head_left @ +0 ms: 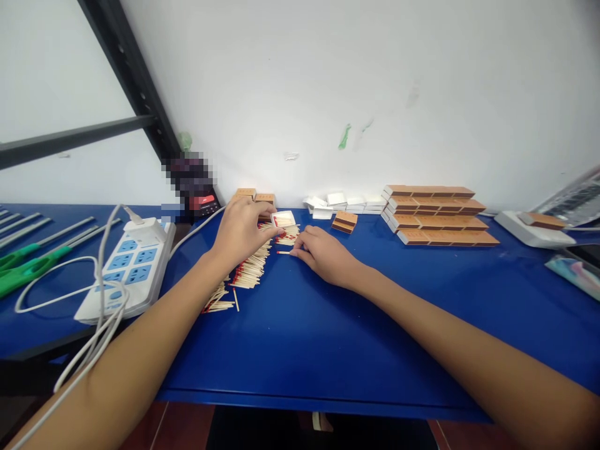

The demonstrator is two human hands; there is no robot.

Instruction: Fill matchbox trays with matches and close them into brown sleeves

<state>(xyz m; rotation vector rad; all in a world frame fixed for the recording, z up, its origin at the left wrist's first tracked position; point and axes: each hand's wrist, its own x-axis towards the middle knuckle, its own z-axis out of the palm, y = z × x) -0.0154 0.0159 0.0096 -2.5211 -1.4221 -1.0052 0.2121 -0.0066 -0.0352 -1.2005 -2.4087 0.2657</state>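
My left hand (244, 226) is closed on a small white matchbox tray (284, 217) with red-headed matches in it, thumb in front and fingers behind. Close by on the right, my right hand (324, 255) has its fingertips pinched on the end of a single match (284, 252), its red head pointing left. Under and in front of my left hand spreads a heap of loose matches (250, 269), partly hidden by the wrist. Another match (235, 300) lies apart at the heap's near edge. An orange-brown matchbox sleeve (344, 221) sits beyond my right hand.
White matchbox trays (347, 202) lie along the wall, beside stepped rows of matchboxes (438, 215). More orange boxes (253, 194) stand behind my left hand. A power strip (131, 269) with looping white cables (100, 300) and green-handled tools (35, 269) are at left. A white device (529, 230) bears one matchbox.
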